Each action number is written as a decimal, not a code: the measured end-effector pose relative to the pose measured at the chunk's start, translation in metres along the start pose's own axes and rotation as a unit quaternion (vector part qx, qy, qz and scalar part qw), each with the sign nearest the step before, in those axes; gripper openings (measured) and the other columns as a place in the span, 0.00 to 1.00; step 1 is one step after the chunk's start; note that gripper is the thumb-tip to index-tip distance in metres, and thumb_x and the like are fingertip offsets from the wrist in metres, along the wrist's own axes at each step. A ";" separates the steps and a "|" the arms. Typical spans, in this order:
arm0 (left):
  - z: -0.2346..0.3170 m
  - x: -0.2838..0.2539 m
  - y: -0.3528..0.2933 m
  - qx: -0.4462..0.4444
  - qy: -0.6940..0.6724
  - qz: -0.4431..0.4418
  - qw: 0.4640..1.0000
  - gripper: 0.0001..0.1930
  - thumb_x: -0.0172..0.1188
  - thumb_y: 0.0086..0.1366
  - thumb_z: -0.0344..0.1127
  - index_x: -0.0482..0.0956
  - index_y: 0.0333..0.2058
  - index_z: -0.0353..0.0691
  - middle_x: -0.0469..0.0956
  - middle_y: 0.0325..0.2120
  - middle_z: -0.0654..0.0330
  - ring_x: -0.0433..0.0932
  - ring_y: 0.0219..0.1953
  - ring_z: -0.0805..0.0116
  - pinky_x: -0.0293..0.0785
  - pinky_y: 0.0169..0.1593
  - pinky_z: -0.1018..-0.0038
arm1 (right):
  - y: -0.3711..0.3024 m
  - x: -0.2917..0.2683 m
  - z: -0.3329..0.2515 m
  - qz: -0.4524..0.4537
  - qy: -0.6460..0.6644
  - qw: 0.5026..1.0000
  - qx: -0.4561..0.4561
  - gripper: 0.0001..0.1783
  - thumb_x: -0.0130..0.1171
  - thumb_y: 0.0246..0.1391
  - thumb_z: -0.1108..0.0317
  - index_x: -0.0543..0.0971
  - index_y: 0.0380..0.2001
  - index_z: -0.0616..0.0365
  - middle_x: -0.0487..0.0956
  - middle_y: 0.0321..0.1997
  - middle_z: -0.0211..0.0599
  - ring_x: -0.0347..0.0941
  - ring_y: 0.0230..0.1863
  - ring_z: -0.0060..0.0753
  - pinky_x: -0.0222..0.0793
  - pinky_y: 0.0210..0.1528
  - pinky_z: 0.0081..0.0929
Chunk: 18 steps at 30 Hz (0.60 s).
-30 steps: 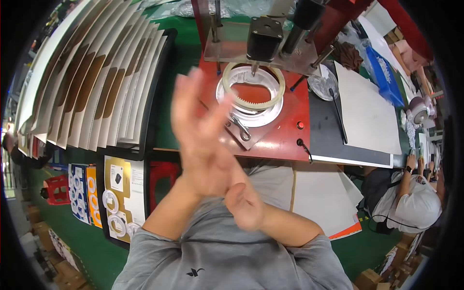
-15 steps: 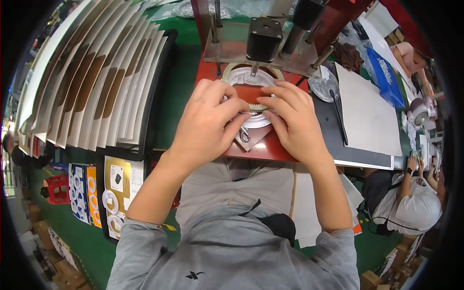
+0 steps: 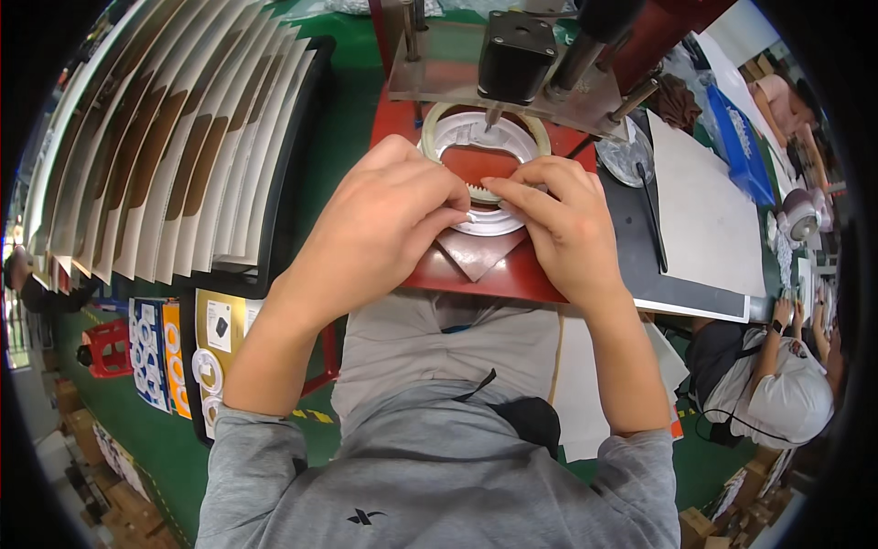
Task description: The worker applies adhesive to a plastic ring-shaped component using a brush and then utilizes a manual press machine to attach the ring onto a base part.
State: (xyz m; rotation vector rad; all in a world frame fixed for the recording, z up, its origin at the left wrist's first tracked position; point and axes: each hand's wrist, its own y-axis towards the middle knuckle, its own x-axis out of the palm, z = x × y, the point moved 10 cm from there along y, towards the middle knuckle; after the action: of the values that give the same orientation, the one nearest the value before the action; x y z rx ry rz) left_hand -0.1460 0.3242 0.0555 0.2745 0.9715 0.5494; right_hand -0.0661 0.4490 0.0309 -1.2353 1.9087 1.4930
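Note:
A white plastic ring (image 3: 497, 222) with a toothed inner edge lies flat in a pale round holder (image 3: 543, 137) on the red base of a press. My left hand (image 3: 393, 215) is closed in a pinch at the ring's near left side; a tiny pale bit shows at its fingertips, too small to name. On the ring's right side my right hand (image 3: 569, 215) grips the rim, its index finger reaching inward over the teeth. Above the far part of the ring hangs the press's black block (image 3: 518, 57) with a thin metal tip.
A clear plate (image 3: 439, 59) with metal posts spans the press. To the left stands a black rack of upright card sheets (image 3: 201, 165). At right lie a clear dish (image 3: 626, 156), a black stick (image 3: 651, 220), a grey sheet (image 3: 709, 210) and a blue tray (image 3: 739, 146). Another person sits far right.
The metal loop seen below my left fingers no longer shows. My left hand's pinch stays at the ring's near edge, and my right index finger has straightened inward. The view has shifted slightly.

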 end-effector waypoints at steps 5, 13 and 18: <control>-0.006 -0.001 -0.005 0.011 0.018 0.003 1.000 0.06 0.68 0.60 0.24 0.80 0.34 0.36 0.81 0.32 0.58 0.75 0.38 0.55 0.74 0.45 0.64 | 0.000 0.001 -0.009 0.037 -0.024 0.999 0.023 0.16 0.67 0.50 0.75 0.89 0.44 0.49 0.82 0.39 0.27 0.78 0.49 0.37 0.69 0.48 0.36; -0.026 0.009 -0.006 -0.003 -0.022 -0.051 0.998 0.04 0.69 0.61 0.26 0.82 0.33 0.36 0.83 0.32 0.57 0.77 0.38 0.55 0.74 0.45 0.64 | 0.001 0.002 -0.008 0.034 -0.012 0.999 0.037 0.16 0.69 0.49 0.76 0.89 0.43 0.52 0.84 0.41 0.30 0.79 0.48 0.38 0.71 0.49 0.36; -0.025 0.008 -0.016 0.022 -0.030 -0.006 0.999 0.05 0.71 0.58 0.26 0.86 0.34 0.38 0.83 0.37 0.59 0.78 0.42 0.57 0.76 0.48 0.65 | 0.002 0.000 -0.008 0.019 -0.015 0.999 0.034 0.12 0.70 0.50 0.75 0.87 0.40 0.55 0.84 0.42 0.33 0.79 0.49 0.40 0.71 0.50 0.37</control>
State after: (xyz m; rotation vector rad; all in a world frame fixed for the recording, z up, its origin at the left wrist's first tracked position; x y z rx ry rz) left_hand -0.1581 0.3151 0.0292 0.3229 0.9266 0.5057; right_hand -0.0664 0.4419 0.0350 -1.1475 1.9572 1.4440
